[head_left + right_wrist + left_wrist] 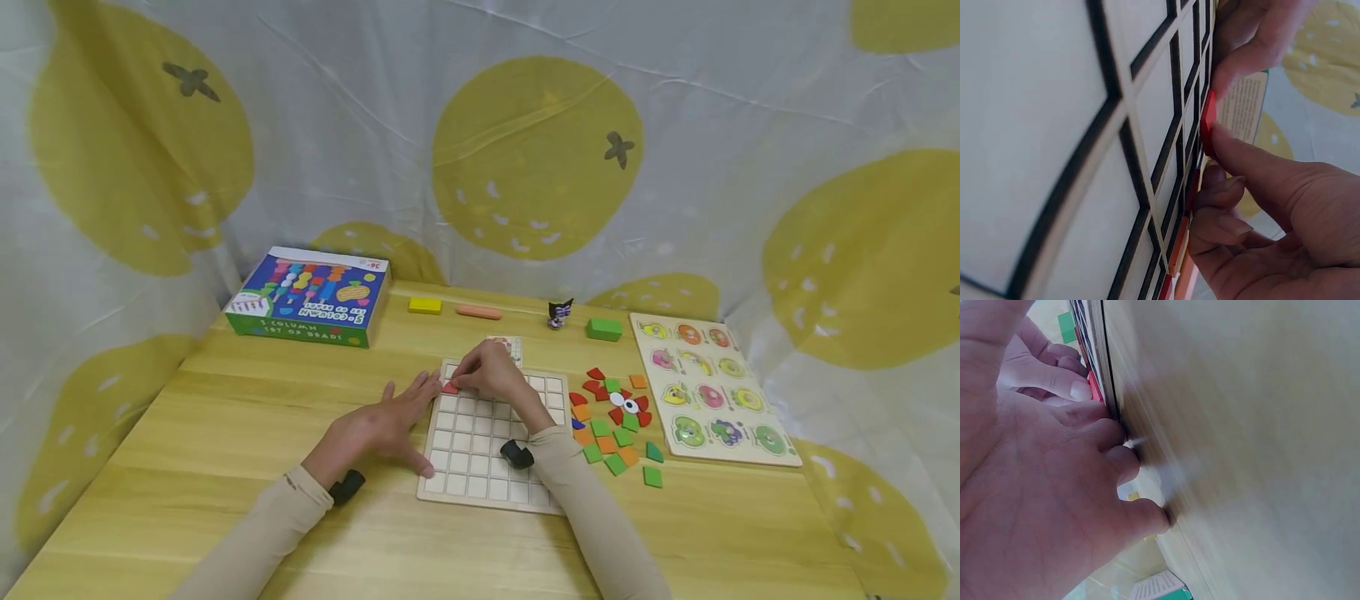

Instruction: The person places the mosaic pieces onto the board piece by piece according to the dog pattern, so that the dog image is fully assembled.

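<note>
A wooden grid board (497, 489) lies on the table in the head view. Over its upper left corner, my right hand (492, 372) pinches a small red quarter-round tile (450, 387). In the right wrist view the thumb presses that red tile (1209, 125) close to the board's surface. Other red and orange tiles (1179, 244) sit in cells along the board's far row, mostly hidden by the right hand in the head view. My left hand (384, 423) lies with spread fingers along the board's left edge, its thumb on the lower left corner.
Loose red, green and orange tiles (600, 427) lie right of the board, beside a fruit puzzle board (712, 450). A patterned card (514, 350) lies behind the grid. Farther back are a bead box (307, 296), yellow block (425, 306), salmon stick (478, 312), figurine (558, 314) and green block (603, 329).
</note>
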